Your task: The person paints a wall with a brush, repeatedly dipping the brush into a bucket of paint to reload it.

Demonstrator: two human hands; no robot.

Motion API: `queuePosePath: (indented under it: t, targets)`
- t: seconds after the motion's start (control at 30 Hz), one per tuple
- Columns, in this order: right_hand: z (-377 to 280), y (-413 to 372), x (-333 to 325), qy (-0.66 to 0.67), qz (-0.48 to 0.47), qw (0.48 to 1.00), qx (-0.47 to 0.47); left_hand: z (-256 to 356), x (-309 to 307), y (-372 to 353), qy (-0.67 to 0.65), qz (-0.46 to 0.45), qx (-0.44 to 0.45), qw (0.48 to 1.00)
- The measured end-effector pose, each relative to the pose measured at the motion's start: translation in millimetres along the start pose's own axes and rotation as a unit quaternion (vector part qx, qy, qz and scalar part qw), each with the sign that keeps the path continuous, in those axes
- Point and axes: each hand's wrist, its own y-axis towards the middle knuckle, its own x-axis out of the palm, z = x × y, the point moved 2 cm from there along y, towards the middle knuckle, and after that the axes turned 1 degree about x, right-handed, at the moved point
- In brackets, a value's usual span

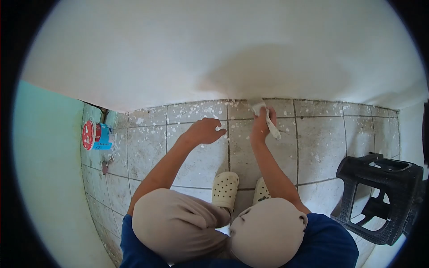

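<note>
My right hand [264,123] is closed round a paintbrush [273,130] with a pale, paint-smeared handle. The brush's bristles are at the foot of the white wall [250,53], where it meets the tiles; whether they touch it is hard to tell. My left hand [204,131] hangs above the floor to the left of the brush, fingers curved and apart, with nothing in it.
White paint specks dot the tiled floor [196,154], thickest along the wall. A red-and-blue paint bucket [102,136] is at the left, near a greenish wall [49,147]. A black plastic step stool [380,196] stands at my right. My cream clogs [225,190] are below me.
</note>
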Motion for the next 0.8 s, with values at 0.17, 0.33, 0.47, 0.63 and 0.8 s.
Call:
queuePosePath:
  t: [0.17, 0.33, 0.47, 0.63, 0.8]
  targets:
    - [-45.8, -81.2, 110.2, 0.035, -0.152, 0.978, -0.141, -6.7, -10.0, -4.3, 0.029, -0.09, -0.074, 0.993]
    - [88.7, -33.4, 105.1, -0.209, -0.037, 0.93, -0.301, -65.1, 5.5, -28.7, 0.078, -0.062, -0.08, 0.992]
    - [132.6, -43.3, 53.4, -0.155, -0.03, 0.98, -0.123, -55.5, -13.4, -64.0, 0.025, -0.036, -0.13, 0.991]
    - [57.1, -66.5, 100.2, -0.061, -0.124, 0.976, -0.17, -55.5, -13.3, -69.0, -0.009, -0.017, -0.12, 0.993]
    - [108.5, -32.2, 64.8, -0.177, 0.004, 0.975, -0.134, -43.9, -14.0, -38.9, 0.014, -0.01, -0.075, 0.997]
